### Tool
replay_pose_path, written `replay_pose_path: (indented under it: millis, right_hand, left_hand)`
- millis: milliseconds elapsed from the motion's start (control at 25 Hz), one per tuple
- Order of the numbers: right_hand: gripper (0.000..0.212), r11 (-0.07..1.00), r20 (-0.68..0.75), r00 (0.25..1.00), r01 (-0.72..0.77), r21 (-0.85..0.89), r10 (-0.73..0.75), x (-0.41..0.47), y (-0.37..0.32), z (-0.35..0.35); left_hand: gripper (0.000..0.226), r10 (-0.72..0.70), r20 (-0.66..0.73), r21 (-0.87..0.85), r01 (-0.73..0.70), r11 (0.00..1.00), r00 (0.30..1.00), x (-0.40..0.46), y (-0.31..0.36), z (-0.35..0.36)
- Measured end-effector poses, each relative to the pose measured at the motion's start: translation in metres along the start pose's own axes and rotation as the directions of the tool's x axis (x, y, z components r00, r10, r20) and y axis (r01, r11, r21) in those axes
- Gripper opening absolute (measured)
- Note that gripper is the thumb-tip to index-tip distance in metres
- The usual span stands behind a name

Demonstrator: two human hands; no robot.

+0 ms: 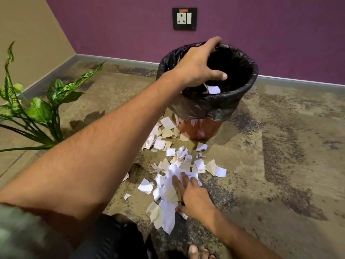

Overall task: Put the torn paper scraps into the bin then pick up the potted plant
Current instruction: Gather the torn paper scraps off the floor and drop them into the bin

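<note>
A red bin lined with a black bag stands on the carpet near the purple wall. My left hand hovers over its mouth with fingers spread, and a white scrap sits just under the palm inside the bag. Several torn white and beige paper scraps lie scattered from the bin's foot toward me. My right hand rests on the nearest heap with straight fingers. The potted plant shows its speckled green leaves at the left; my left arm hides its pot.
A wall socket is mounted above the bin. Grey skirting runs along both walls into the corner at the back left. My sandalled foot is at the bottom edge, close to the scraps.
</note>
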State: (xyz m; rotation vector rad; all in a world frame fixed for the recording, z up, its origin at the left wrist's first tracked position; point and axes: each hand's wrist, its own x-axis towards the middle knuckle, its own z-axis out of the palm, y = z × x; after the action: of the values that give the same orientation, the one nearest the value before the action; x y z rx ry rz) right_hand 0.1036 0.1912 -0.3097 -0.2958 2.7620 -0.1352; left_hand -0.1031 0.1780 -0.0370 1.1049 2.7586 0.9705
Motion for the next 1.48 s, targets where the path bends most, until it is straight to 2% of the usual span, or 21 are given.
replay_pose_path:
  millis: [80,200,280,400,520,600,640,760,880,1040,1240,1400,1480]
  right_hand:
    - [0.088,1.0,-0.035,0.999,-0.009,0.005,0.009,0.003,0.002,0.001]
    - [0.054,0.999,-0.063,0.998,0.008,0.044,-0.005,0.006,0.009,-0.001]
    - [0.047,0.997,-0.086,0.996,0.029,0.065,-0.023,0.01,0.015,-0.004]
    - [0.046,0.997,-0.133,0.989,0.074,0.038,-0.069,0.015,0.023,-0.012]
    - [0.047,0.997,-0.202,0.976,0.079,-0.018,-0.081,0.017,0.029,-0.024]
    - [0.051,0.997,-0.237,0.968,0.083,0.006,-0.079,0.021,0.035,-0.029]
    - [0.054,0.996,-0.265,0.961,0.084,0.023,-0.075,0.022,0.039,-0.032]
    - [0.058,0.991,-0.358,0.93,0.117,0.07,-0.085,0.018,0.043,-0.049]
    - [0.064,0.983,-0.421,0.904,0.136,0.126,-0.071,0.007,0.044,-0.068]
    - [0.058,0.945,-0.481,0.875,0.197,0.26,-0.05,-0.009,0.043,-0.104]
    - [0.038,0.876,-0.674,0.737,0.292,0.385,0.051,-0.018,0.049,-0.169]
    - [0.038,0.846,-0.823,0.549,0.361,0.393,0.148,-0.009,0.07,-0.224]
    - [0.035,0.837,-0.849,0.491,0.368,0.405,0.195,0.005,0.086,-0.245]
  left_hand:
    - [0.093,0.017,-0.021,-0.035,-0.018,0.999,1.0,-0.016,-0.001,-0.004]
    - [0.081,0.043,-0.231,-0.075,-0.062,0.995,0.972,-0.056,-0.001,-0.002]
    - [0.064,0.037,-0.372,-0.129,-0.091,0.987,0.928,-0.094,-0.003,0.012]
    - [0.043,0.012,-0.417,-0.134,-0.075,0.988,0.909,-0.152,-0.025,0.046]
    - [0.037,-0.172,-0.332,-0.159,0.125,0.979,0.927,-0.2,-0.058,0.076]
    - [0.05,-0.335,-0.143,-0.09,0.325,0.941,0.931,-0.224,-0.078,0.094]
    - [0.06,-0.409,-0.019,-0.005,0.409,0.913,0.912,-0.234,-0.088,0.105]
    - [0.087,-0.566,0.271,0.166,0.542,0.824,0.778,-0.255,-0.11,0.134]
    - [0.082,-0.611,0.325,0.189,0.584,0.79,0.722,-0.263,-0.116,0.157]
    - [0.049,-0.613,0.251,0.164,0.591,0.789,0.749,-0.262,-0.115,0.166]
    - [0.038,-0.618,0.145,0.105,0.609,0.786,0.773,-0.252,-0.111,0.147]
    - [0.023,-0.61,0.005,0.009,0.61,0.792,0.792,-0.235,-0.103,0.124]
    - [0.018,-0.585,-0.05,-0.018,0.585,0.811,0.809,-0.227,-0.095,0.117]
